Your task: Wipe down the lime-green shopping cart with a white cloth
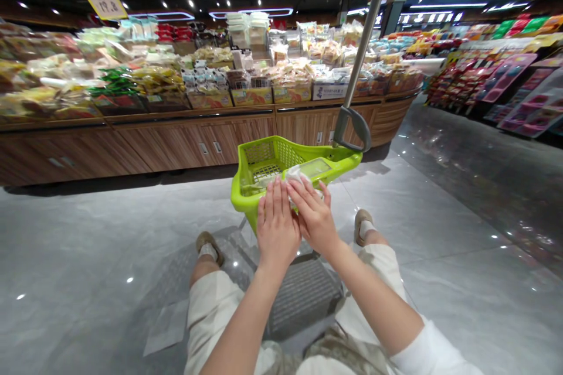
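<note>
White cloth: a thin, crumpled piece, perhaps tissue, is lying on the near rim of the green basket (240, 202); its visible part (295, 173) is showing just beyond the fingers.
Cloth from fingers: it is lying under and ahead of the right fingers (302, 192), so the right hand (317, 220) is nearer; its long axis is staying hidden.
Left hand (278, 234): its fingers are stretching side by side over the rim, just left of the cloth.
Finger state: both sets are extending forward, neither clenching; the thumbs are hiding, so I cannot tell whether either hand is pinching anything.
Basket axis: the length is running from near left to far right, narrowing toward a grey handle (366, 132) at the foot of a metal pole (368, 29).
Clear panel (319, 167): it is sitting on the rim, just beyond the cloth.
Legs: the person's knees are spreading either side, shoes (209, 245) resting on the grey floor (109, 258).
Display unit (176, 143): it is carrying packaged goods beyond the basket.
Writing: a yellow-edged sign (105, 4) is apparently reading "19.8"; a box (329, 91) is showing letters like "HORSH"; other labels are blurring.
</note>
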`<state>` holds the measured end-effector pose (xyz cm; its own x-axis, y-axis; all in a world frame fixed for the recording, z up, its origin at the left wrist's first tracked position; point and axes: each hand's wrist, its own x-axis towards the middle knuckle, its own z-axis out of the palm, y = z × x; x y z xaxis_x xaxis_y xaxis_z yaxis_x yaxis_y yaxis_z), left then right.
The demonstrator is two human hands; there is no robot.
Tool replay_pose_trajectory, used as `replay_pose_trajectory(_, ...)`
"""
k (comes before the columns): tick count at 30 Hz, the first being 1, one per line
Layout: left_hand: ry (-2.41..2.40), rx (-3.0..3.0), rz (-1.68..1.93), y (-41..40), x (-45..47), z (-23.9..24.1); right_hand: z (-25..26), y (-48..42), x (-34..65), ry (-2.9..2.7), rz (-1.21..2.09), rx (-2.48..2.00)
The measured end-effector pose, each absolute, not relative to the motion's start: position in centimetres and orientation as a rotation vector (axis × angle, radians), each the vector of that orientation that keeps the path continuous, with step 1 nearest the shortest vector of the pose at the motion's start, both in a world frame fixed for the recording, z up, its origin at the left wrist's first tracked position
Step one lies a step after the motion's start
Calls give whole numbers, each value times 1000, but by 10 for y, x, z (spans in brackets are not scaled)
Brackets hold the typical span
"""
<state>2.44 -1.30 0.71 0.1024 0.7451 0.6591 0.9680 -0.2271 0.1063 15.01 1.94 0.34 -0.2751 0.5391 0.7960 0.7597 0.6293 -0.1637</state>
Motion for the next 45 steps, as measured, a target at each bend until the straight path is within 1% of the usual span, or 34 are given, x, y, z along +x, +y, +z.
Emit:
replay_pose_trajectory(3,-1659,-2044,-861,-14,23,8,-6,26,161,-1937,-340,-1018)
replay_pose_trajectory(6,-1641,-2048,-881,-14,22,10,-18,46,184,-1601,-334,-1213)
replay_pose_trajectory(8,-1631,-2048,-922,-12,22,9,-22,49,187,-1494,-328,-1272)
replay_pose_trajectory(13,-1531,-2079,-1016,-7,11,4,-17,30,172,-1957,-394,-994)
replay_pose_trajectory(15,-1482,-2095,-1034,-7,1,2,-13,32,181,-1919,-415,-1007)
replay_pose_trajectory(19,-1420,-2072,-1115,-11,-25,1,-5,49,216,-1654,-381,-1145)
replay_pose_trajectory(22,-1372,-2049,-1171,-12,-52,-1,3,45,223,-1754,-345,-1138)
replay_pose_trajectory(27,-1389,-1974,-1349,-12,-94,4,17,11,188,-1893,-322,-1111)
replay_pose_trajectory(31,-1502,-1774,-1485,-19,-89,26,22,-6,153,-1927,-293,-1105)
replay_pose_trajectory(33,-1372,-1929,-1333,-24,-73,37,23,-8,138,-1930,-281,-1095)
replay_pose_trajectory(35,-1170,-2322,-1003,-27,-54,45,23,-9,127,-1940,-267,-1079)
replay_pose_trajectory(37,-1167,-2507,-761,-29,-39,48,23,-10,119,-1955,-254,-1060)
replay_pose_trajectory(45,-1349,-2353,-791,-28,-16,33,21,-16,139,-1973,-270,-830)
